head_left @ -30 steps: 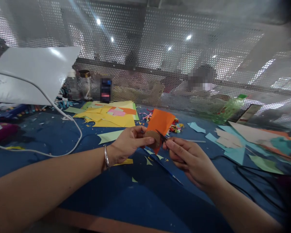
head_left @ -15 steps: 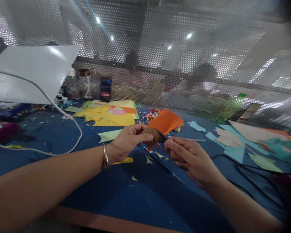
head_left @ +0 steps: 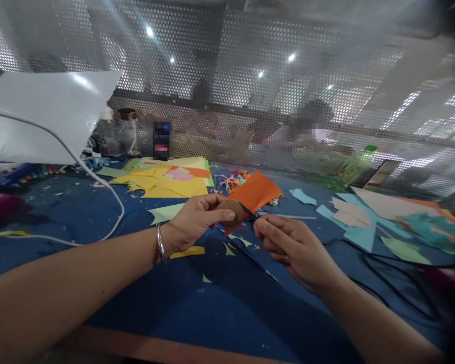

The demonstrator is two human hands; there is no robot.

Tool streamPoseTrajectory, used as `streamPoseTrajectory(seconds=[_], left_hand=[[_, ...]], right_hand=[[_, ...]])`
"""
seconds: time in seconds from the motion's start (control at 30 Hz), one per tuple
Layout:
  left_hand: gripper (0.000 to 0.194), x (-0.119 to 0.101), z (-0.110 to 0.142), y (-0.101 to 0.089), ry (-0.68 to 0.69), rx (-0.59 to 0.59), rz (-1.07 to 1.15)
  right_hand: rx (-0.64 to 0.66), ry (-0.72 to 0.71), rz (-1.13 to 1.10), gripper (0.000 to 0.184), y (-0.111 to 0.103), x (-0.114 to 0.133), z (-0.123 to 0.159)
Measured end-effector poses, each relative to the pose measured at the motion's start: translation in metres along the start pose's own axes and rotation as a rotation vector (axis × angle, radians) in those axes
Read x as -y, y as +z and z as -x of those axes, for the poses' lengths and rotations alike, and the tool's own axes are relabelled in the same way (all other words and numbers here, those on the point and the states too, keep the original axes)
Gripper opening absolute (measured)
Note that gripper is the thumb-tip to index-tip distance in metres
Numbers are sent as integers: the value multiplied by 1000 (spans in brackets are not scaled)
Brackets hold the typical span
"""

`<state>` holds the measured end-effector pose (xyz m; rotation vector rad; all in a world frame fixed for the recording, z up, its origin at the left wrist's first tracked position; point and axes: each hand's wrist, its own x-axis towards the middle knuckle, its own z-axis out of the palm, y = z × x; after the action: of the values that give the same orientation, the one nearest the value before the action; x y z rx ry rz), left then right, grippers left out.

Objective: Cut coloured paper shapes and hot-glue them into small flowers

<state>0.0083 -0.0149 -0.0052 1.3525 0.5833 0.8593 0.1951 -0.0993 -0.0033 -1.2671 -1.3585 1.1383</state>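
Orange paper (head_left: 258, 191) sits between left fingers and right fingertips, behind brown disc (head_left: 232, 212). Left hand (head_left: 197, 221) pinches disc and paper together; right hand (head_left: 293, 247) grips small dark scissors (head_left: 249, 214), blades at paper beside left thumb.

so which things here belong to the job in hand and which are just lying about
In use, by the look of it:
left hand: round brown disc, orange paper
right hand: small dark tool, likely scissors

Probably just lying about:
thin white cable
green-capped plastic bottle
pale blue paper offcut
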Motion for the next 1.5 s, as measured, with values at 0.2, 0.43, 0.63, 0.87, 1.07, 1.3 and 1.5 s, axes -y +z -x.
streamPoseTrajectory(seconds=[0.2,0.43,0.63,0.87,1.07,1.3,1.5], left_hand=[[22,1,-1,0,8,-11,27],[21,-1,1,2,1,0,26],[17,-4,2,5,-12,23,97],[16,-2,2,4,7,9,98],[17,0,0,1,-8,28,88],[18,0,-1,-3,-1,86,66],[16,-4,-2,-5,0,136,47]], right_hand=[[5,1,25,49,-1,0,0],[12,2,16,51,0,2,0],[10,2,-5,52,1,2,0],[9,-7,5,52,2,4,1],[17,-23,37,51,-1,2,1],[16,-44,82,50,-4,0,1],[3,-60,142,49,-6,-3,1]])
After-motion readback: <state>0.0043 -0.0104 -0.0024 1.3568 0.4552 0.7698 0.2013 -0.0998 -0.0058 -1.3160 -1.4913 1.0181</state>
